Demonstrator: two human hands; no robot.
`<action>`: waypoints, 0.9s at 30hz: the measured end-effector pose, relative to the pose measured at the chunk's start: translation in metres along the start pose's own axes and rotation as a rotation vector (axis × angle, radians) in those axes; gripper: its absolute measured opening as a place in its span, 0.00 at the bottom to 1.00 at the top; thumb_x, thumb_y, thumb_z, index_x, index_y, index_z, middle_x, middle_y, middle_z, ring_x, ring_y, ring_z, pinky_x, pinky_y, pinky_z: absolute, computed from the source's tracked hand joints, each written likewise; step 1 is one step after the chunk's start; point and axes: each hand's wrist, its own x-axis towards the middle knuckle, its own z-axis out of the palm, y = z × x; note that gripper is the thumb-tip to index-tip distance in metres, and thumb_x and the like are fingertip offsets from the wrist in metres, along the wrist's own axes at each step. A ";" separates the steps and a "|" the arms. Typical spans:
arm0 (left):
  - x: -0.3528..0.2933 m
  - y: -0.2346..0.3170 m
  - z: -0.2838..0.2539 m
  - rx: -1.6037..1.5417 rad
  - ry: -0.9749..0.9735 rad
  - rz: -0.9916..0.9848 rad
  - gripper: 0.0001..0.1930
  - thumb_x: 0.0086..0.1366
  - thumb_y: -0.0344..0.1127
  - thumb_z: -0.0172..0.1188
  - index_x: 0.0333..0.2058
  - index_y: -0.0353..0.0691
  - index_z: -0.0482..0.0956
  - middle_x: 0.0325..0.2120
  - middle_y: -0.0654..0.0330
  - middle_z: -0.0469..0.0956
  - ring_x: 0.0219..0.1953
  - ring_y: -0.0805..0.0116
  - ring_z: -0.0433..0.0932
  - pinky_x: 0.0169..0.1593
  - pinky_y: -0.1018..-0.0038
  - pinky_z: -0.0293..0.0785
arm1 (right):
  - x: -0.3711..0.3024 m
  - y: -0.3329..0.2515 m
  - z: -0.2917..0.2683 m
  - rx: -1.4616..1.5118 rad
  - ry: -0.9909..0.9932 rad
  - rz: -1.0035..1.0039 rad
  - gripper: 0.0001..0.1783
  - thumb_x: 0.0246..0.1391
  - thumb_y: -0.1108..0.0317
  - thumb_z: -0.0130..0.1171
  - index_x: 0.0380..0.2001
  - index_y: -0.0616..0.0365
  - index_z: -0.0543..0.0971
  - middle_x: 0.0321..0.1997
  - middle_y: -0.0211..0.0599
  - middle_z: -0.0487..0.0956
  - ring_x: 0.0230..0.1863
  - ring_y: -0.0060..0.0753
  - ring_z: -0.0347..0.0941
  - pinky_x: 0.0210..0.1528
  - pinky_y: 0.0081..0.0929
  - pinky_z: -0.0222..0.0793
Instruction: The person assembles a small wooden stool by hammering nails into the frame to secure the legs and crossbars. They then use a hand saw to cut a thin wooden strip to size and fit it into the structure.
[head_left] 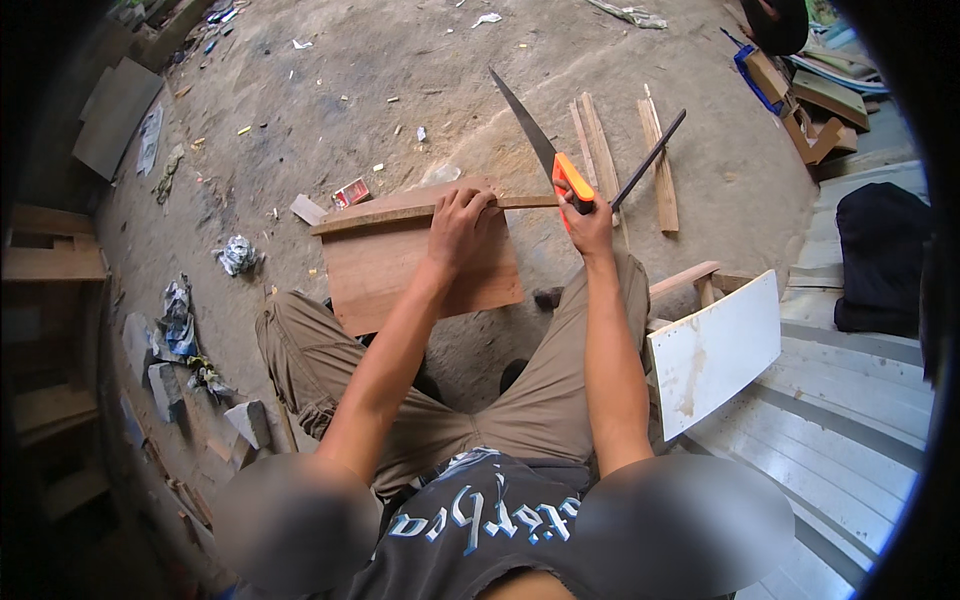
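My right hand point(590, 222) is closed round the orange and black handle of a handsaw point(528, 120), whose blade points up and away to the left. A narrow wooden strip point(375, 219) lies across a reddish-brown plywood panel point(405, 280) between my knees. Over that strip my left hand point(460, 222) bends its fingers, gripping it near the middle. The strip's right end reaches close to my right hand. A dark straight bar point(652, 155) slants up and right from beside my right hand; whether I hold it too, I cannot tell.
Loose wooden slats point(658, 170) lie on the dirt floor beyond my right hand. A white-topped wooden piece point(715, 350) stands by my right leg, next to corrugated metal sheeting point(850, 375) with a black cloth item point(882, 255). Broken blocks point(166, 390) are at left, a red packet point(351, 192) beyond the panel.
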 end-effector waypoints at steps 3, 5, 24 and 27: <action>-0.006 0.003 -0.005 0.049 0.008 -0.022 0.09 0.63 0.38 0.64 0.41 0.47 0.81 0.38 0.62 0.78 0.44 0.57 0.75 0.51 0.63 0.68 | -0.012 0.004 0.013 -0.629 0.120 -0.266 0.12 0.50 0.80 0.63 0.39 0.61 0.80 0.45 0.40 0.82 0.49 0.35 0.77 0.51 0.30 0.71; -0.007 0.004 -0.012 0.060 0.019 -0.021 0.09 0.62 0.38 0.64 0.41 0.48 0.80 0.37 0.63 0.78 0.44 0.58 0.75 0.51 0.64 0.68 | -0.019 -0.020 0.029 -0.639 0.184 -0.301 0.06 0.51 0.80 0.63 0.33 0.61 0.77 0.44 0.41 0.83 0.49 0.34 0.78 0.53 0.31 0.71; 0.003 0.019 0.006 0.094 0.050 -0.109 0.09 0.63 0.38 0.63 0.42 0.53 0.82 0.37 0.64 0.78 0.44 0.60 0.75 0.49 0.63 0.66 | -0.067 -0.071 0.031 -0.113 0.259 0.052 0.12 0.56 0.68 0.70 0.32 0.58 0.74 0.27 0.20 0.72 0.29 0.15 0.65 0.33 0.19 0.65; 0.003 0.019 0.005 0.097 0.020 -0.093 0.09 0.63 0.37 0.63 0.43 0.53 0.81 0.36 0.64 0.77 0.43 0.59 0.75 0.48 0.63 0.66 | -0.117 -0.085 0.047 -0.158 0.212 0.054 0.12 0.58 0.66 0.69 0.29 0.59 0.75 0.22 0.19 0.70 0.25 0.14 0.64 0.27 0.18 0.61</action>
